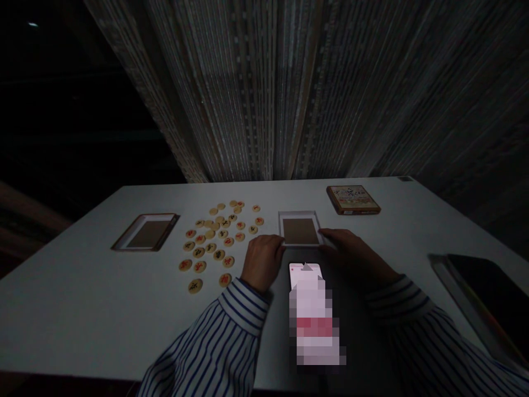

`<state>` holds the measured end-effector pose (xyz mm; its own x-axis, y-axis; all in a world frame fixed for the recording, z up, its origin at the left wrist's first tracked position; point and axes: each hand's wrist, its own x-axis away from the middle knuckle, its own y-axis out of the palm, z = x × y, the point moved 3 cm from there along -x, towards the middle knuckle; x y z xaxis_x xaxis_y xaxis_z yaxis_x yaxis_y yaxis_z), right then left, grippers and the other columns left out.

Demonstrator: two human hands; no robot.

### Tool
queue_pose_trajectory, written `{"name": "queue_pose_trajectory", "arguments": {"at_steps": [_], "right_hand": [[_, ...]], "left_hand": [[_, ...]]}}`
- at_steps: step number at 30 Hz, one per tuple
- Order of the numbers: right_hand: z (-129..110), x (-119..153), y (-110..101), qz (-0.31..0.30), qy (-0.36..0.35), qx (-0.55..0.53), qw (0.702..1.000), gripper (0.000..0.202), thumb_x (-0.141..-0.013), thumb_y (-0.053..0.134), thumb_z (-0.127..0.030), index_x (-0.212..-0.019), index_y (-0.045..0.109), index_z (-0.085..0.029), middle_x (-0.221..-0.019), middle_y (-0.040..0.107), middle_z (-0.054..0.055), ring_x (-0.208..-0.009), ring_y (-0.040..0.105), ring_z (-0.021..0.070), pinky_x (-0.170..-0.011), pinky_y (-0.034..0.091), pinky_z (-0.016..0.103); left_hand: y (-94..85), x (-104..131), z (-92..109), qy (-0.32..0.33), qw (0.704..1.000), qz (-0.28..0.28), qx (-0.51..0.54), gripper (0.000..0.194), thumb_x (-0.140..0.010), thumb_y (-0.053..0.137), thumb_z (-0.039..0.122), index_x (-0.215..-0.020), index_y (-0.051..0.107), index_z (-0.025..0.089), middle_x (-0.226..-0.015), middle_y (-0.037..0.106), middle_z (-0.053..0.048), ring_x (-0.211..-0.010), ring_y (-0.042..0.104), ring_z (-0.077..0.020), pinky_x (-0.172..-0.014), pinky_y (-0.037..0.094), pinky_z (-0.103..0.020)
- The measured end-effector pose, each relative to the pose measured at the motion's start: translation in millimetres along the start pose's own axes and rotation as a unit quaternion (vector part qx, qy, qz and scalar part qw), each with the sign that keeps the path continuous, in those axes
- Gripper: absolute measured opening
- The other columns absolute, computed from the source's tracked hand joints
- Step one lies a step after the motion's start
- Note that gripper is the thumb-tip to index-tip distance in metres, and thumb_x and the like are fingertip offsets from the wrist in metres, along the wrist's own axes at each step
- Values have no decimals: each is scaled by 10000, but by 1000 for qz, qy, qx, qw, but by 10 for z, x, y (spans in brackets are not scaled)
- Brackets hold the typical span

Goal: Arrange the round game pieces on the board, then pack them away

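Note:
A small white-walled box tray (281, 226) with a brown bottom lies on the table between my hands. My left hand (264, 259) holds its near left corner, fingers curled together. My right hand (351, 251) grips the right side near the front corner, thumb and fingers on the edge. Several round wooden xiangqi pieces (219, 255) with red or black characters are spread left of my left hand; some are plain side up. Just below the tray lies a phone (306, 271) with a lit screen, largely pixelated.
An open box part (119, 242) lies at the left of the white table (103, 309). A closed printed box (353, 198) is at the back right. A dark flat object (487, 292) sits at the right edge. A curtain (264, 99) hangs behind.

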<state>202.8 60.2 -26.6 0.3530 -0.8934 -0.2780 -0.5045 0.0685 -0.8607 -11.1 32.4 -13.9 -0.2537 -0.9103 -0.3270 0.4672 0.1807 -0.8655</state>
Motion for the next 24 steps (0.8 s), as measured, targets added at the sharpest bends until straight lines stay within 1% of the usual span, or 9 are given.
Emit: {"name": "queue_pose_trajectory", "arguments": {"at_steps": [5, 9, 14, 17, 19, 24], "right_hand": [[4, 0, 4, 6, -1, 7, 1000, 408, -790, 533, -370, -1168, 558, -221, -1134, 618, 101, -1050, 559, 268, -884, 445, 476], [-1, -6, 5, -1, -3, 6, 1000, 407, -786, 537, -362, -1165, 560, -215, -1133, 618, 100, -1048, 559, 269, -884, 446, 475], [6, 5, 6, -3, 8, -3, 1000, 434, -793, 525, -374, -1180, 549, -179, -1149, 607, 127, -1062, 548, 279, -896, 435, 480], [-1, -4, -14, 4, 11, -18, 1000, 448, -793, 522, -393, -1196, 534, -198, -1173, 596, 113, -1075, 540, 276, -901, 431, 485], [-19, -17, -50, 17, 23, -33, 999, 435, -789, 525, -389, -1183, 542, -207, -1168, 601, 104, -1067, 549, 269, -895, 440, 474], [-93, -33, -174, 79, 64, -73, 992, 395, -798, 495, -389, -1136, 575, -199, -1138, 618, 102, -1036, 569, 250, -879, 458, 435]], "left_hand": [[8, 3, -4, 5, 1000, 6, -3, 198, -814, 516, 166, -980, 622, 176, -948, 679, -75, -915, 596, -224, -825, 441, -377], [7, 3, -2, 3, 1000, 2, -2, 201, -811, 515, 155, -981, 621, 176, -944, 681, -68, -906, 598, -218, -821, 440, -365], [-6, 3, 14, 1, 1000, 4, 2, 190, -810, 523, 163, -973, 621, 172, -944, 681, -68, -906, 598, -217, -818, 442, -364], [-22, 6, 22, -6, 1000, 11, 5, 203, -808, 539, 193, -996, 614, 179, -971, 676, -70, -922, 598, -215, -830, 445, -363], [-42, 10, 16, -13, 999, 32, 10, 229, -811, 541, 221, -1026, 604, 176, -987, 671, -78, -940, 596, -217, -837, 448, -369], [-135, 40, -20, -37, 990, 128, 40, 241, -833, 505, 243, -1036, 605, 160, -995, 667, -96, -956, 593, -215, -860, 454, -381]]}}
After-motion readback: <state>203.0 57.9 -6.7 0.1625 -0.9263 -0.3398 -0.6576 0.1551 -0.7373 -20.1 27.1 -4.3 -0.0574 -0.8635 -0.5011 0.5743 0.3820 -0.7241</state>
